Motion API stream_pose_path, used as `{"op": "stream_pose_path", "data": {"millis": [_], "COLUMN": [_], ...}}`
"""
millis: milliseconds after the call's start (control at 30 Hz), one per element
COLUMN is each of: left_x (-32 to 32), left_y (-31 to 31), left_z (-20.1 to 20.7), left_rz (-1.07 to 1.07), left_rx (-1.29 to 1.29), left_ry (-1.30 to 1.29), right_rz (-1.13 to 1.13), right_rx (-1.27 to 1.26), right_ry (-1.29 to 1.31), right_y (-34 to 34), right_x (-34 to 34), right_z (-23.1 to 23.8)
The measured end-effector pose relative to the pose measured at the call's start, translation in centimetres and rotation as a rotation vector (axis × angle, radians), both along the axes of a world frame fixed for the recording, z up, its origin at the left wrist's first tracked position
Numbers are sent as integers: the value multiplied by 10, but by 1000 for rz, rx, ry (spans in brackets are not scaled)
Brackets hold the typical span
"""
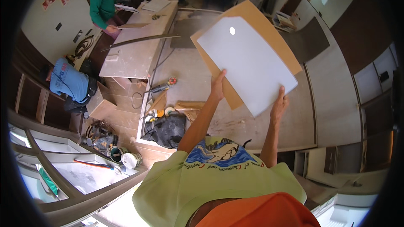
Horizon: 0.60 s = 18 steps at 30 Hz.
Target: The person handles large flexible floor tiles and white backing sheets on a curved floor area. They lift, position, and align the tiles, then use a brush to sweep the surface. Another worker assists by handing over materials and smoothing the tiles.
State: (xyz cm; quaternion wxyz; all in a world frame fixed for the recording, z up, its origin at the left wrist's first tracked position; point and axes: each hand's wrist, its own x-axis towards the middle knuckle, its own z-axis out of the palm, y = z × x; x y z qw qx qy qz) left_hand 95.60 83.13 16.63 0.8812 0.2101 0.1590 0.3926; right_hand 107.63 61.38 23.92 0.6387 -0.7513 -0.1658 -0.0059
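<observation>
Left hand (218, 85) and right hand (279, 104) both have fingers pinching the white sheet (248, 59) at its edges, tan board (242, 10) behind it, over the pale surface (235, 130). Lime shirt's (168, 180) got curved lettering (225, 167).

I see a sheet (248, 63) lying over a board (271, 31), between the left hand (217, 85) and the right hand (279, 103). Under them is a wide table (299, 122). A bag (166, 130) sits on its near left corner, with two buckets (131, 160) farther left. A bench (134, 59) is behind.
</observation>
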Motion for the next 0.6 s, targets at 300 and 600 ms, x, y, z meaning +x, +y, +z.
{"op": "stream_pose_path", "data": {"millis": [300, 600], "left_x": [11, -28], "left_y": [9, -6], "left_z": [-8, -66], "left_rz": [-39, 103], "left_rx": [15, 295], "left_ry": [19, 148], "right_rz": [18, -501], "right_rx": [380, 562], "right_ry": [-69, -669], "right_y": [-4, -112], "right_x": [-7, 125], "right_z": [51, 179]}}
